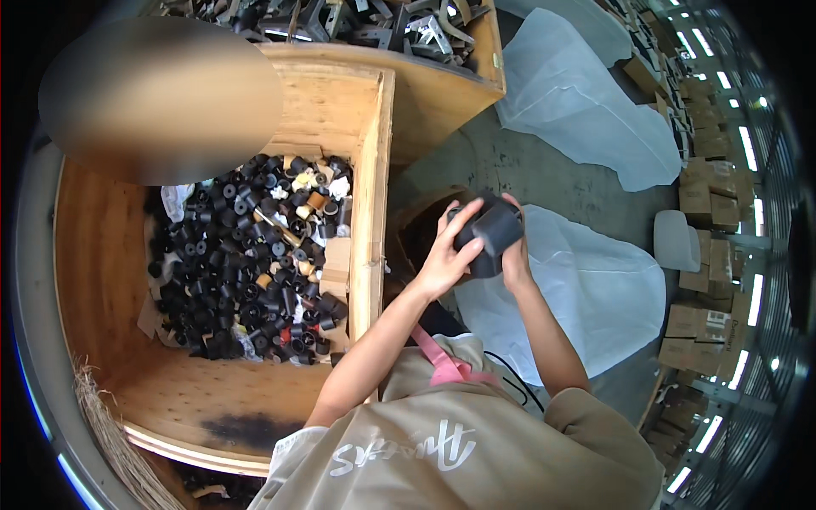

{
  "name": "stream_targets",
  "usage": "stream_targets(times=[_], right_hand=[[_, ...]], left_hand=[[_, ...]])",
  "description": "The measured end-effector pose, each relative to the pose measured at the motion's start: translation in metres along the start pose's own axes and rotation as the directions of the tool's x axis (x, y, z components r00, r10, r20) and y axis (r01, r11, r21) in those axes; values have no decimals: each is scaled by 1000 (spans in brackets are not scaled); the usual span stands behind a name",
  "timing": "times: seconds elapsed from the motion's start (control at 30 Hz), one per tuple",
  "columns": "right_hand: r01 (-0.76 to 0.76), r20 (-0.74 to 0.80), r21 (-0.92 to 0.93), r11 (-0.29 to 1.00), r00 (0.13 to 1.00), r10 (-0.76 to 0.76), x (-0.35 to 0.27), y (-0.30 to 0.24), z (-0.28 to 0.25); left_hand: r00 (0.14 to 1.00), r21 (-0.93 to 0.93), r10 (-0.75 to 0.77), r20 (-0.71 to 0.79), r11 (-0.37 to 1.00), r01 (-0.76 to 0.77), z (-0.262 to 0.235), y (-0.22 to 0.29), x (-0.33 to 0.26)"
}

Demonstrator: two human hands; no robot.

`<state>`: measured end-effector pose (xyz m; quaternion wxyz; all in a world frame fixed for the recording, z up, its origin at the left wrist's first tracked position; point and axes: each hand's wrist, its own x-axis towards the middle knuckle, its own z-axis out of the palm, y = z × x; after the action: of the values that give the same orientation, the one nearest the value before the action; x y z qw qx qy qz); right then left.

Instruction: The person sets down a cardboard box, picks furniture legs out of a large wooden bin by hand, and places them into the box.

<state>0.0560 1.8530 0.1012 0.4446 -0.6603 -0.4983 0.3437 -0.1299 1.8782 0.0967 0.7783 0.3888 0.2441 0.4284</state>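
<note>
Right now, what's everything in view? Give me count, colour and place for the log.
Black part: at least one, black, between both hands
Wooden bin: one, light brown, left
Small cylinders: many, mostly black, inside that bin
Second bin: one, brown, top
Metal parts: many, grey, inside second bin
Sheets: at least two, white, right of centre
Cardboard boxes: many, brown, far right
Fibre bundle: one, tan, lower left
Pink strap: one, pink, at the chest
Shirt: one, beige, bottom
Left hand: one, bare, left of the black part
Right hand: one, bare, right of it

Matt plastic-looking cylinders (499, 228), bare wooden crate (368, 212), cloth shirt (510, 442)
</note>
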Motion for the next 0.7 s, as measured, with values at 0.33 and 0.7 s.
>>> stream_targets(times=[0.33, 0.7], right_hand=[[-447, -238, -175, 877, 884, 403, -22, 131, -52], [760, 971, 157, 631, -235, 41, 21, -101, 370]], left_hand=[[936, 685, 333, -112, 708, -170, -8, -10, -47], [17, -139, -378, -926, 381, 914, -240, -204, -326]])
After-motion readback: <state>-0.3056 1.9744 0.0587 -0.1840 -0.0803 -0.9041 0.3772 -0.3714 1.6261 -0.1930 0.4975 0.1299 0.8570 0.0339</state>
